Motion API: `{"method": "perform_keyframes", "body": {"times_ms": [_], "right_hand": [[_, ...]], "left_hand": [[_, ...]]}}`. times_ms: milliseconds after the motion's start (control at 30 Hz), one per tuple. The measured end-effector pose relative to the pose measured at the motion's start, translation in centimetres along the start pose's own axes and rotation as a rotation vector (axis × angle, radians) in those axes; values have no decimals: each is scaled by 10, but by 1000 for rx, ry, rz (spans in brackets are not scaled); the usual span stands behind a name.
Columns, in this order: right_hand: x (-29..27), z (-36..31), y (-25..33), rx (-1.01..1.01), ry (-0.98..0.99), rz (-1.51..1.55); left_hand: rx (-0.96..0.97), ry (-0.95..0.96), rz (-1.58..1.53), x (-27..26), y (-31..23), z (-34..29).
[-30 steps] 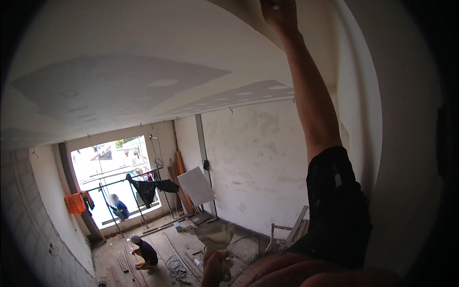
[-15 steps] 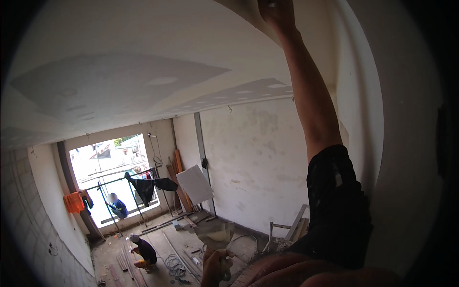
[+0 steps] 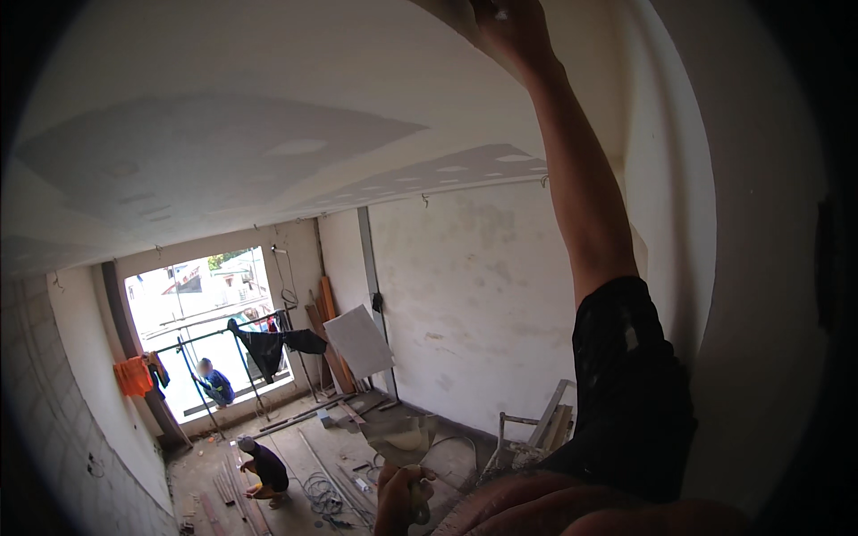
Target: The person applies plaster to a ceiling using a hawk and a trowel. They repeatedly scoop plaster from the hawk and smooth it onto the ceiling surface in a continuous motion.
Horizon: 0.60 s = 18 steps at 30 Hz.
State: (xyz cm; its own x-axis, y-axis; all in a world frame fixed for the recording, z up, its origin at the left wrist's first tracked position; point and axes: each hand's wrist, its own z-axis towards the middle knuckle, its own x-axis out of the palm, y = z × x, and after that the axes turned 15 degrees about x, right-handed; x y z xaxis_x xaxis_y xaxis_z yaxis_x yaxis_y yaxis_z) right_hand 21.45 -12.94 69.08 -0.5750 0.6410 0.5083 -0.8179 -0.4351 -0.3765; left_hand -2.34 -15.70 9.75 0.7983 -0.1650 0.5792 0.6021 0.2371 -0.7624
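Observation:
My right hand [image 3: 517, 34] is raised to the ceiling [image 3: 295, 54] at the top edge. Its fingers are closed round a tool whose wide, flat brownish blade [image 3: 450, 16] lies along the ceiling surface; the grip and far end are cut off by the picture edge. A small white spot shows on the hand. Low in the middle, my left hand [image 3: 395, 500] grips a putty knife [image 3: 393, 431] with its broad blade upward. A pale smear of putty [image 3: 409, 440] lies on that blade.
Well below, a person [image 3: 265, 468] crouches among boards and coiled cable [image 3: 323, 493]. Another person [image 3: 214, 382] sits at the window opening. Clothes [image 3: 261, 348] hang on a pipe rail, and a white panel [image 3: 359, 341] leans by the wall. A metal frame [image 3: 547, 420] stands close below me.
My raised right hand has shifted slightly, along with the blade. The room has moved a little leftward in view. My left hand still holds the putty knife in nearly the same place.

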Motion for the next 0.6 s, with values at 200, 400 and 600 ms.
{"method": "perform_keyframes", "body": {"times_ms": [200, 400, 600], "right_hand": [[-6, -10, 3, -143, -55, 79], [-18, -30, 2, -205, -64, 109], [-10, -43, -17, -325, -190, 317]], "left_hand": [[-9, -13, 51, -4, 4, 0], [-7, -15, 32, -8, 9, 0], [-12, -22, 169, -11, 21, -1]]}}
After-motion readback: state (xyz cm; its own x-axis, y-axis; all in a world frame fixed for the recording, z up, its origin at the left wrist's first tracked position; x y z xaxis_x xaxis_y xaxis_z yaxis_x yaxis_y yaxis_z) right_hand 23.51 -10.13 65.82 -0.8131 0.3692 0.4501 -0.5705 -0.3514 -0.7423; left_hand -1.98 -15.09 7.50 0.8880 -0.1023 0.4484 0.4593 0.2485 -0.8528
